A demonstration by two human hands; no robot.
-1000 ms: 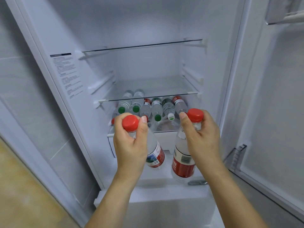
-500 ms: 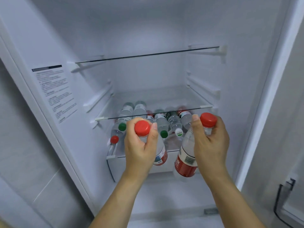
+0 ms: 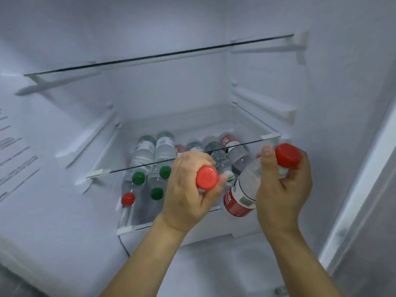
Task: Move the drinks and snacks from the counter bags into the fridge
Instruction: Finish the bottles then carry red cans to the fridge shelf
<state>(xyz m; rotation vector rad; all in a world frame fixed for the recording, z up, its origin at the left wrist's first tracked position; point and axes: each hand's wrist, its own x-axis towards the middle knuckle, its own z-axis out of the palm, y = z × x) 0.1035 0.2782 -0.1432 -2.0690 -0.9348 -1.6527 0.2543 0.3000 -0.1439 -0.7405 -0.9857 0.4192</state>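
Your left hand (image 3: 188, 189) grips 1 red-capped bottle (image 3: 206, 177); your right hand (image 3: 282, 185) grips another bottle (image 3: 246, 189), both before the fridge's lower shelf (image 3: 120, 169).

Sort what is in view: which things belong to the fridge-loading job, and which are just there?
Part of the job:
- left hand gripping a red-capped bottle
- right hand gripping a red-labelled bottle
- bottles already lying on the lower level
- fridge

Just there:
- upper glass shelf, nothing on it
- printed sticker on the left wall
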